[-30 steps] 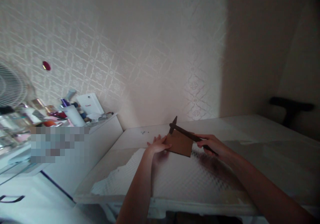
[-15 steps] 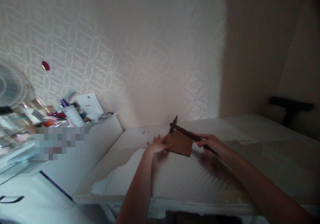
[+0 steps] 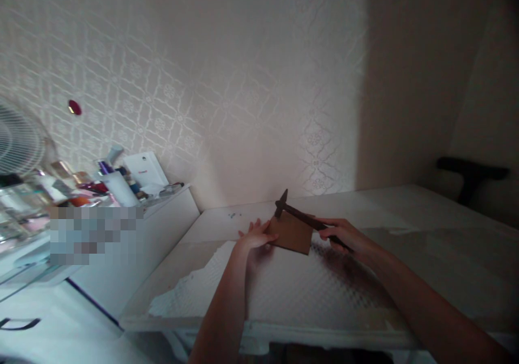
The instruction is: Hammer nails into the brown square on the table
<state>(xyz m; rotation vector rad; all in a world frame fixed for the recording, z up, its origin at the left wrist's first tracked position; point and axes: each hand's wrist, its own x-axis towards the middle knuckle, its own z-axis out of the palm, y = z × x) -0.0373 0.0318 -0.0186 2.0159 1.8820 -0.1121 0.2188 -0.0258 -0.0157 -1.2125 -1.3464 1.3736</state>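
Note:
My right hand (image 3: 344,235) is wrapped around the handle of a dark hammer (image 3: 302,216). Its head rests at or just above the upper left part of a small brown board (image 3: 292,235), and I cannot tell if they touch. The board lies on a white textured sheet (image 3: 308,288). At the board's left edge, my left hand (image 3: 256,236) holds it with the thumb on top and the index finger close to the corner. The other fingers spread away to the left. Any nail under the hammer head is too small or hidden to see.
The sheet lies on a white table (image 3: 430,234) against a patterned wall. A few tiny dark bits (image 3: 234,215) sit near its back edge. On the left, a white cabinet (image 3: 133,250) carries bottles, a white box (image 3: 146,169) and a fan (image 3: 18,137). A black T-shaped object (image 3: 472,170) stands right.
Almost nothing differs. The hammer and both hands keep nearly the same place, with only a very slight shift of the hammer head.

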